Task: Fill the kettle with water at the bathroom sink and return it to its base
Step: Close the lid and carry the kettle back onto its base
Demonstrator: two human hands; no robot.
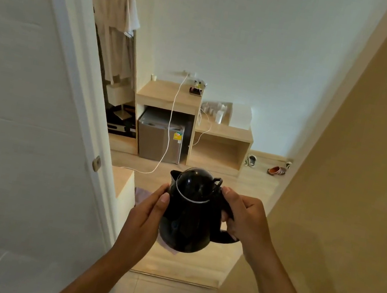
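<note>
A black electric kettle [188, 212] with a domed lid hangs upright in mid-air in a doorway, at the centre of the head view. My right hand [243, 222] is wrapped around its handle on the right side. My left hand [146, 218] presses flat against the kettle's left wall, thumb near the rim. The lid looks closed. No kettle base or sink can be made out in this view.
A white door frame [73, 89] stands at left and a tan door [353, 174] at right. Ahead are a wooden counter [167, 95] over a mini fridge [160, 138], a lower shelf [223, 131] with cups, a hanging white cable [172, 116], and shoes [276, 170] on the floor.
</note>
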